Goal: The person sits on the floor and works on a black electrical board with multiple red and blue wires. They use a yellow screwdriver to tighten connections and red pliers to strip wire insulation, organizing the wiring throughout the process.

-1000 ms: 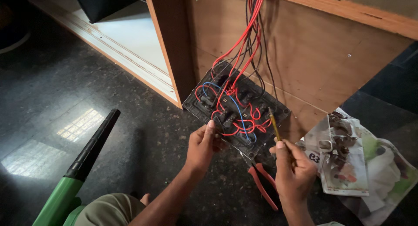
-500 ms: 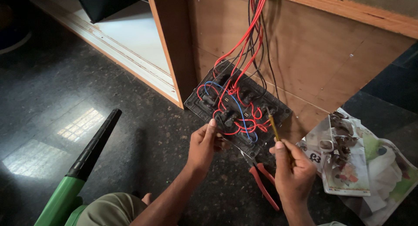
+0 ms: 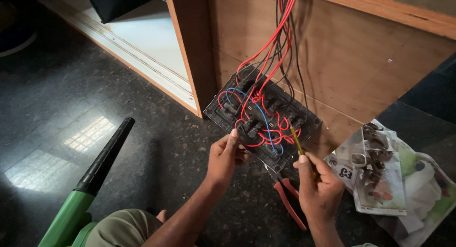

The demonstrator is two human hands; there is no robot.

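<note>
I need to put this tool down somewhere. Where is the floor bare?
Bare: the dark stone floor between the white sill and the green-and-black blower. Crowded: right of the wired black switch panel, with red-handled pliers and paper scraps.

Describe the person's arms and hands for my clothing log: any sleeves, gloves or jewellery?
Both forearms are bare, with no sleeves in view. The left hand and right hand wear no gloves, and no rings, watch or wristband show. Fingernails are short and unpainted. The only clothing visible is olive-green fabric over the knee at the bottom edge.
</note>
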